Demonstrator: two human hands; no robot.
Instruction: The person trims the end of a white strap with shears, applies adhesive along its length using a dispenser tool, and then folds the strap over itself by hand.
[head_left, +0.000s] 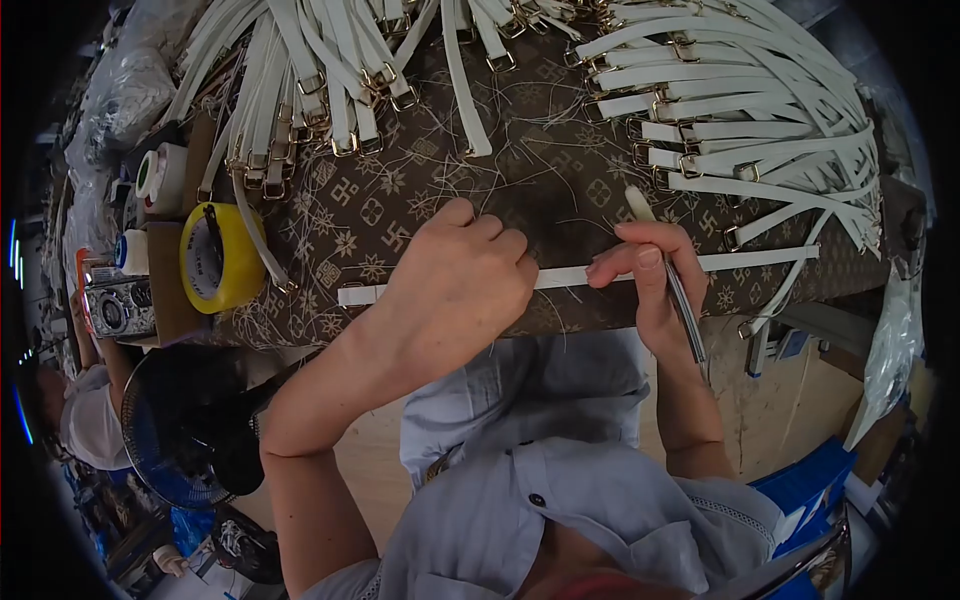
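A narrow white strap (745,260) runs left to right along the near edge of the brown patterned work surface (440,165). My left hand (465,265) is curled into a fist over it, and the strap comes out on both sides. In my right hand (655,275) a slim pen-like tool (684,312) rests between the fingers, its pale tip (638,203) pointing away from me and its dark, shiny shaft sloping down past the palm. The thumb and forefinger of that hand are right at the strap. Loose thread ends lie around both hands.
Many white straps with gold buckles (345,70) are heaped at the back left, and more straps (745,100) fan out at the right. A yellow tape roll (222,258) and white spools (161,180) stand at left. Below them is a black fan (190,430); another person (92,420) sits beyond.
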